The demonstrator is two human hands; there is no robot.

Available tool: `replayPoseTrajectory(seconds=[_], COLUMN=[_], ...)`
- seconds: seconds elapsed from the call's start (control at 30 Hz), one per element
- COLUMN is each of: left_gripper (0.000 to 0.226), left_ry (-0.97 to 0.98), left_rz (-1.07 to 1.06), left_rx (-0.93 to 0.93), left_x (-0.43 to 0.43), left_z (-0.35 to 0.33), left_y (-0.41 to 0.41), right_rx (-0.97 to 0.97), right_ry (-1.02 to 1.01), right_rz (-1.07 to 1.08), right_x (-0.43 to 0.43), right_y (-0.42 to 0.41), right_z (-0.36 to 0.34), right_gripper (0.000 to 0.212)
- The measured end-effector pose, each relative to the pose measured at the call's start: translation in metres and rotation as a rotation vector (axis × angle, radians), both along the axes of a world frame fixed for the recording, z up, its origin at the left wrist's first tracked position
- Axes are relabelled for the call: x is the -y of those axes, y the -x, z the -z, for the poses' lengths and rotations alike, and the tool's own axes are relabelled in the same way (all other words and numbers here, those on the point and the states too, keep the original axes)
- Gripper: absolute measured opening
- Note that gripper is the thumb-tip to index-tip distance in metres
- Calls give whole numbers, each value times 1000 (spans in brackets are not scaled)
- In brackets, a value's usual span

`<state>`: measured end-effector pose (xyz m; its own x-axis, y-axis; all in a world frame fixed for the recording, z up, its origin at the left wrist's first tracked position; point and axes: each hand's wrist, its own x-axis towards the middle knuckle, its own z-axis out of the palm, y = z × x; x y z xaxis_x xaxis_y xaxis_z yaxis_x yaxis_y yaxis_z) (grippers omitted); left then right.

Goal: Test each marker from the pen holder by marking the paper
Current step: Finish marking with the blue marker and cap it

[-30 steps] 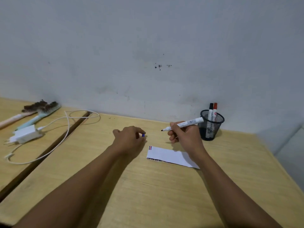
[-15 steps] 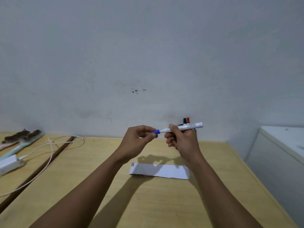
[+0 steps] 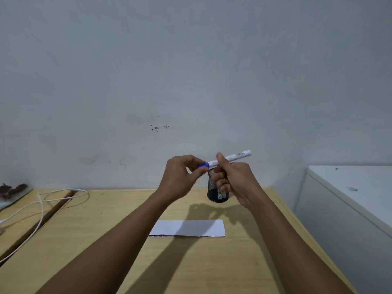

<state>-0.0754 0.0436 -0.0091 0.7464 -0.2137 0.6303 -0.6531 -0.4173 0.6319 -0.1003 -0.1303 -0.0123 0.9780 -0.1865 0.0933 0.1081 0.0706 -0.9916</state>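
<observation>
Both hands are raised in front of the wall, above the table. My right hand grips a white marker by its barrel, the marker pointing left and slightly down. My left hand pinches the blue cap on the marker's left end. Behind my right hand stands the black mesh pen holder, partly hidden; its other markers are covered by my fingers. A white strip of paper lies flat on the wooden table below my hands.
A white cable loops over the left part of the table across a dark gap. Brushes lie at the far left edge. A white cabinet stands right of the table.
Both hands lifted from the table. My left hand brought the blue cap to the marker's tip and it now sits on the marker. The view tilted upward.
</observation>
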Motion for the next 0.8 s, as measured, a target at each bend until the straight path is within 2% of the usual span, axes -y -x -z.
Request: replayPoseTrajectory(seconds=[0.07, 0.13, 0.17, 0.23, 0.37, 0.5, 0.57, 0.67, 0.73, 0.8], left_gripper=[10, 12, 13, 15, 15, 39, 51, 72, 86, 94], left_ry=[7, -34, -70, -158, -210, -277, -408, -588, -676, -722], left_rz=[-40, -72, -77, -68, -22, -79, -129, -156, -160, -154], left_rx=[14, 33, 47, 71, 94, 104, 55, -66, -136, -198], left_x=[3, 8, 11, 21, 42, 51, 52, 54, 56, 60], left_z=[-18, -33, -39, -49, -56, -38, -21, 9, 25, 38], left_y=[-10, -19, -23, -29, -45, -69, -82, -100, -108, -116], right_rx=[45, 202, 279, 378, 479, 387, 344, 312, 277, 243], right_ry=[262, 525, 601, 714, 758, 698, 701, 771, 873, 992], right_rz=[215, 400, 386, 275, 251, 272, 291, 273, 287, 303], right_x=[11, 22, 25, 28, 34, 51, 58, 64, 66, 66], right_y=[-9, -17, -20, -29, -52, -75, -85, -97, -104, -111], right_z=[-4, -7, -9, -12, -13, -5, 1, 12, 19, 26], right_gripper=[51, 30, 18, 24, 13, 12, 24, 59, 63, 58])
